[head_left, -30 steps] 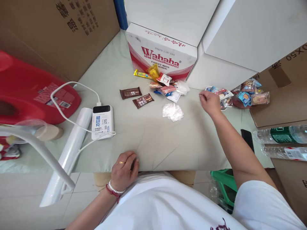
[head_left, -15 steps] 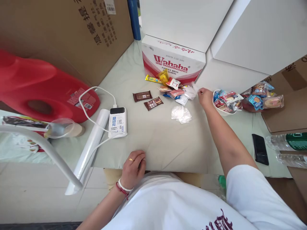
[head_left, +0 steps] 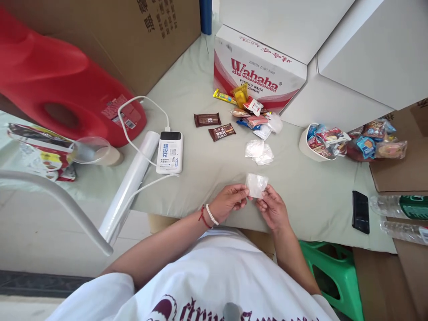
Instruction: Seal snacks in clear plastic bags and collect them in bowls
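The white-and-red carton at the back of the counter reads "Wahaha" in large red letters, with small capitals under it that look like "PURIFIED WATER" and "FOR DRINKING". The nearer brown bar carries the word "COOKIE". The power bank bears large blue Chinese characters, too small to make out. The brown cardboard box shows dark printed Chinese characters, cut off by the frame.

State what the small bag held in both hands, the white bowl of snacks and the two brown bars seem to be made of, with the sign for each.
Small bag: thin clear plastic film, see-through and crinkled. White bowl: probably ceramic or hard plastic, smooth and opaque. Brown bars: glossy printed foil or plastic wrappers.
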`<state>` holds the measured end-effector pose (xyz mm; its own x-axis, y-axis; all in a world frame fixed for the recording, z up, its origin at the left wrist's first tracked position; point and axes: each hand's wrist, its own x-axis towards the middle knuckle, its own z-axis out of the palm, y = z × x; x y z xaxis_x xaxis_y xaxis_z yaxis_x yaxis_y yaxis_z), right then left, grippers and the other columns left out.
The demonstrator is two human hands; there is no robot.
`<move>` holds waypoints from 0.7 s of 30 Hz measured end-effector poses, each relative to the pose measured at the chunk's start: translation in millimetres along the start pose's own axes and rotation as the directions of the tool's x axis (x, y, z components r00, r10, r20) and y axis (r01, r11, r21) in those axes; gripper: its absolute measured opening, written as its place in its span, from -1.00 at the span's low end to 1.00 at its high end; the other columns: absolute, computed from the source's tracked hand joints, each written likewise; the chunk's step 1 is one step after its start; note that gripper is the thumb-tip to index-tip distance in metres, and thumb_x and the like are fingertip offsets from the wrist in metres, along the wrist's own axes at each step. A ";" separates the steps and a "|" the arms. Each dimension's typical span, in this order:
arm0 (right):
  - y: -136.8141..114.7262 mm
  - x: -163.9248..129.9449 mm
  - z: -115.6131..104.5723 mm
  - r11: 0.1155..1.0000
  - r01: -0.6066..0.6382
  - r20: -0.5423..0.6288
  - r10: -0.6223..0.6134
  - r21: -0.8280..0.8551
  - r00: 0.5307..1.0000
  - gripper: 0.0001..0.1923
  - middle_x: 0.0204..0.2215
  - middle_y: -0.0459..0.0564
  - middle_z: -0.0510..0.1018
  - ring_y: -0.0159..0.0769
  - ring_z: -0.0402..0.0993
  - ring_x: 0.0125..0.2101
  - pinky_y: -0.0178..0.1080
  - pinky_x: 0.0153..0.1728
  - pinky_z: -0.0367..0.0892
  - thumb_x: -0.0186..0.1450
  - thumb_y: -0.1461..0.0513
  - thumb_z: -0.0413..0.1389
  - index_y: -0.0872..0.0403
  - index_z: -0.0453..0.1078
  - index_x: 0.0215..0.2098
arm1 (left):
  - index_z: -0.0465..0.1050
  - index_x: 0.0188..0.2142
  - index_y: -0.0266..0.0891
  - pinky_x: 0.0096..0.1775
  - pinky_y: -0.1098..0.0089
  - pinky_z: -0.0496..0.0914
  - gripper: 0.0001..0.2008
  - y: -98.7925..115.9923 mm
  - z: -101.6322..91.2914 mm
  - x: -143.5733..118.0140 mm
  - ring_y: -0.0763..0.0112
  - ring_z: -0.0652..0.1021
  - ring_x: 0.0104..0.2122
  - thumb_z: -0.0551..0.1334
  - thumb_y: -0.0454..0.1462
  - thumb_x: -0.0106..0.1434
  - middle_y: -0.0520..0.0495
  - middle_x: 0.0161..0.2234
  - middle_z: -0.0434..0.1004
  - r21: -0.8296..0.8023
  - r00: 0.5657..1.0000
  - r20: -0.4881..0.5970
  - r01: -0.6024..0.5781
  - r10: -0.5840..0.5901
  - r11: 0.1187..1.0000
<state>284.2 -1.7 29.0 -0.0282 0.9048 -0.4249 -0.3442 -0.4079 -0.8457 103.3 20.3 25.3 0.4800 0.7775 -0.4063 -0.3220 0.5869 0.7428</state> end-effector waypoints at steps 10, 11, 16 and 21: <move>-6.7 -16.1 -7.7 0.871 0.245 0.101 -0.224 -0.426 0.969 -0.64 -0.32 -0.06 0.54 -0.26 0.43 -0.29 -0.24 -0.24 0.37 0.27 -0.07 0.30 -0.06 0.55 -0.10 | 0.51 -0.43 -0.28 -0.30 0.39 0.31 -0.58 -13.6 7.3 -3.3 0.47 0.42 -0.42 0.50 0.02 0.05 0.02 -0.46 0.50 0.247 0.969 -0.078 -0.207 0.233 0.947; -7.0 -15.6 -5.7 0.891 0.216 0.116 -0.185 -0.400 0.976 -0.66 -0.35 -0.07 0.54 -0.27 0.42 -0.32 -0.25 -0.26 0.36 0.24 -0.07 0.33 -0.04 0.56 -0.18 | 0.51 -0.42 -0.28 -0.31 0.40 0.31 -0.59 -13.9 6.6 -4.4 0.48 0.41 -0.42 0.50 0.02 0.06 0.02 -0.46 0.50 0.239 0.972 -0.071 -0.203 0.226 0.949; -6.2 -12.8 -16.0 0.974 0.159 -0.155 -0.184 -0.161 0.971 -0.67 -0.49 -0.16 0.45 -0.41 0.28 -0.48 -0.32 -0.41 0.27 0.18 -0.04 0.38 0.01 0.52 -0.33 | 0.58 -0.30 -0.27 -0.46 0.46 0.22 -0.57 -9.9 -6.5 -10.4 0.55 0.34 -0.53 0.50 0.03 0.06 0.06 -0.52 0.47 0.153 0.981 -0.131 -0.125 0.146 0.980; 0.3 -19.8 -42.1 0.994 0.107 -0.233 -0.109 -0.019 0.966 -0.68 -0.45 -0.13 0.44 -0.40 0.29 -0.46 -0.35 -0.48 0.25 0.16 0.01 0.39 0.01 0.47 -0.32 | 0.59 -0.30 -0.27 -0.50 0.49 0.22 -0.56 -5.5 -19.2 -12.5 0.58 0.36 -0.55 0.53 0.02 0.00 0.00 -0.48 0.55 0.046 0.970 -0.213 -0.110 0.117 0.993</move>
<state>324.2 -24.9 23.6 0.2289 0.8902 -0.3940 -0.3274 -0.3108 -0.8923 83.4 11.7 16.1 0.2544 0.8710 -0.4204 -0.3349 0.4871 0.8066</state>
